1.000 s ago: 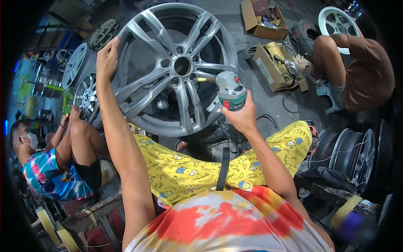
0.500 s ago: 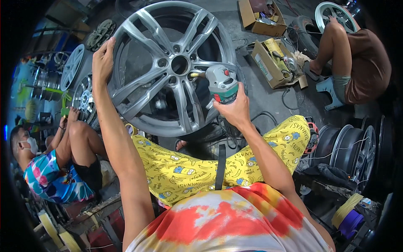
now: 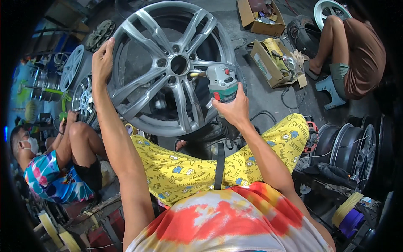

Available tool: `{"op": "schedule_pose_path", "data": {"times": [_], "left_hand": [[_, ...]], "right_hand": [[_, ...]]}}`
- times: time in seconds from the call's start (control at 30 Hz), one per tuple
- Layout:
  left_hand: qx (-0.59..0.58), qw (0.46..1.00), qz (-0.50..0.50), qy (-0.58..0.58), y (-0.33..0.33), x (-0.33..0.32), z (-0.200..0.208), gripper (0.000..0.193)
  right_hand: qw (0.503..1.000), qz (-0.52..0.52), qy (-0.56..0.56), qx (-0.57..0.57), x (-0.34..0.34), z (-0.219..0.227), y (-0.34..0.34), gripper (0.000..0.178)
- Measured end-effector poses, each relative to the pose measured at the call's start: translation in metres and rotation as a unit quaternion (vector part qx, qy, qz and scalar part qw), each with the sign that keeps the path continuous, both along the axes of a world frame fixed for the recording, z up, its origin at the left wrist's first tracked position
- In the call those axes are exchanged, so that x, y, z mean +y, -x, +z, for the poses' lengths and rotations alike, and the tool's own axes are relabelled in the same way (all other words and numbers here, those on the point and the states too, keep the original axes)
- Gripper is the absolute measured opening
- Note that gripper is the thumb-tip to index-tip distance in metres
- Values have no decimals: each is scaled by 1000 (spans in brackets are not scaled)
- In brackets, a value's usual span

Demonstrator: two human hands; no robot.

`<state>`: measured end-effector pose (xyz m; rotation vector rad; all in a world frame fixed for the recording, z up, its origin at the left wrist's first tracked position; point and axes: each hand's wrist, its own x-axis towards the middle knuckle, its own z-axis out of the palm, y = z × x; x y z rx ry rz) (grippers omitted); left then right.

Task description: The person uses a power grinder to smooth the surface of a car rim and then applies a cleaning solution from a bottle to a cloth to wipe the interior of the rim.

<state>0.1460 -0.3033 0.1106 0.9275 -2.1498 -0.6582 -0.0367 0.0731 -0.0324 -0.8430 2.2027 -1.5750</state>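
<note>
Two bare hands are at work on a large silver alloy wheel (image 3: 180,82) with paired spokes, which faces the person in front of the knees; what bears its weight is hard to make out. The left hand (image 3: 103,59) is closed on the wheel's outer lip at the upper left, its arm reaching nearly straight, though the fingers on the far side of the lip are hidden. The right hand (image 3: 236,105) is wrapped around the lower body of a grey-and-green power tool (image 3: 222,80) with red buttons, held in front of the lower right spokes. From the tool's head a yellow-tipped attachment (image 3: 195,74) points left, close to the hub; whether it touches the metal cannot be told. The person wears yellow printed trousers (image 3: 180,168), a tie-dyed shirt (image 3: 218,218) and a black strap (image 3: 219,166) hanging between them. To the left, a masked co-worker in a bright patterned shirt (image 3: 58,174) sits with knees drawn up, near a silver multi-spoke wheel (image 3: 85,98). At the upper right, two open cardboard cartons, one (image 3: 270,28) beyond the other (image 3: 261,67), hold assorted items. Beside them, a co-worker in a brown shirt (image 3: 365,59) sits on a pale blue stool (image 3: 329,93), near a pale wheel (image 3: 320,14). Several dark wheels (image 3: 346,145) stand in a row at the right.
</note>
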Motion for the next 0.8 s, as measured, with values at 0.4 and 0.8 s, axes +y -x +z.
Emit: {"op": "schedule_pose_path", "data": {"times": [0.4,0.8], "left_hand": [[29,1000,-5,2,2,4,-4,49],[6,1000,11,14,2,10,1,49]], "right_hand": [[998,-13,-15,-52,10,-2,2,71],[998,-52,27,-30,-7,8,37,73]]}}
